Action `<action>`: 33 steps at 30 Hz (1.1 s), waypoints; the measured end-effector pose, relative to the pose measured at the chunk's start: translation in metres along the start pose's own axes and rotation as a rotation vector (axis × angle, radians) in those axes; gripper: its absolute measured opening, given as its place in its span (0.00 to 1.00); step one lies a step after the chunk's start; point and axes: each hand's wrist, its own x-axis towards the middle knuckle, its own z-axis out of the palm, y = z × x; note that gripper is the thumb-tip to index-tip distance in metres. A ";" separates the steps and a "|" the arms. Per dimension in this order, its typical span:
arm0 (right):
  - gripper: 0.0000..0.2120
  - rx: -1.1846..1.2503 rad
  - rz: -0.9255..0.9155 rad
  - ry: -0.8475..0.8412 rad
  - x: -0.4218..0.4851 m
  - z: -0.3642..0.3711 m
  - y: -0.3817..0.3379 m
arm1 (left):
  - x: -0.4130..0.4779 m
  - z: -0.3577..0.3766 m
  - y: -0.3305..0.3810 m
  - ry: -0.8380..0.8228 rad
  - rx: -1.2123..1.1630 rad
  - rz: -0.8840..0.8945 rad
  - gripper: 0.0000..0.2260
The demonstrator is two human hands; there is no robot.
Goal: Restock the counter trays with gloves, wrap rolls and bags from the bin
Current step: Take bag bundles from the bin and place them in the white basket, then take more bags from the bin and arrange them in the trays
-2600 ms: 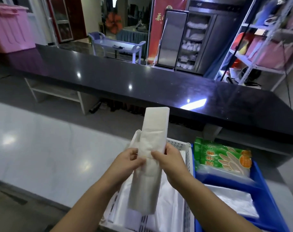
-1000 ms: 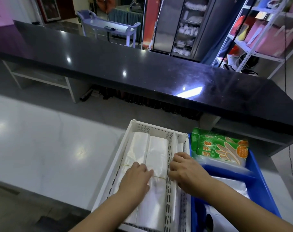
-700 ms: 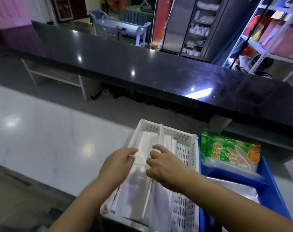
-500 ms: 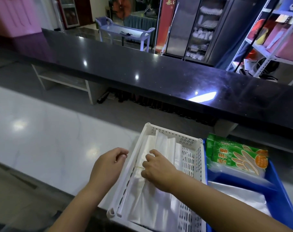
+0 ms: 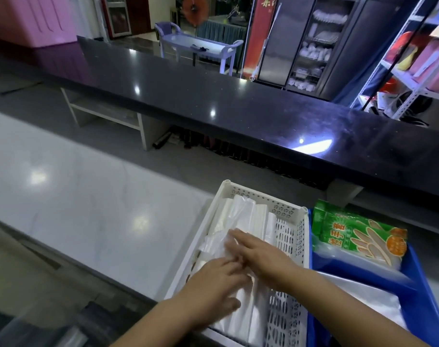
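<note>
The left grip (image 5: 214,279) and right grip (image 5: 259,254), fingers laid out flat and side by side, press the clear bags (image 5: 241,216) beneath them in the white tray (image 5: 304,246), the glove pack (image 5: 358,234) off to their right.

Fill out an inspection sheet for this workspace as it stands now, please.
Surface: pale glossy counter, reflecting ceiling lights.
Job's things: white perforated tray holding folded clear plastic bags; blue bin beside it on the right, holding a green glove pack and flat clear bags.
Clutter: nothing seen.
Hands: left hand and right hand both rest flat on the bags in the tray; slightly blurred.
Cables: nothing seen.
Surroundings: raised black countertop behind; metal shelving, glass-door cabinet, lilac cart and pink container beyond.
</note>
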 end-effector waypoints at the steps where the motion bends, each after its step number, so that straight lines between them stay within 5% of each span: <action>1: 0.26 -0.035 -0.045 -0.047 0.003 0.002 0.003 | 0.000 0.004 -0.003 -0.039 0.014 0.000 0.25; 4: 0.25 -0.249 -0.153 -0.102 0.015 0.002 0.015 | -0.001 0.011 -0.010 -0.172 0.060 -0.015 0.34; 11: 0.29 -0.317 -0.018 -0.102 0.047 -0.004 0.031 | 0.000 0.014 -0.012 -0.283 0.078 -0.034 0.39; 18: 0.28 -0.183 0.036 0.029 0.067 -0.007 0.056 | -0.012 -0.005 0.003 -0.258 -0.133 -0.170 0.29; 23: 0.25 -0.208 0.077 0.182 0.072 -0.016 0.048 | -0.051 -0.018 0.020 -0.116 -0.216 -0.425 0.17; 28: 0.10 -0.117 -0.115 0.503 0.074 -0.040 -0.006 | -0.109 -0.051 0.023 0.142 -0.057 -0.655 0.17; 33: 0.08 -0.135 -0.243 0.495 0.086 -0.046 -0.096 | -0.194 -0.078 0.012 0.359 -0.090 -0.846 0.14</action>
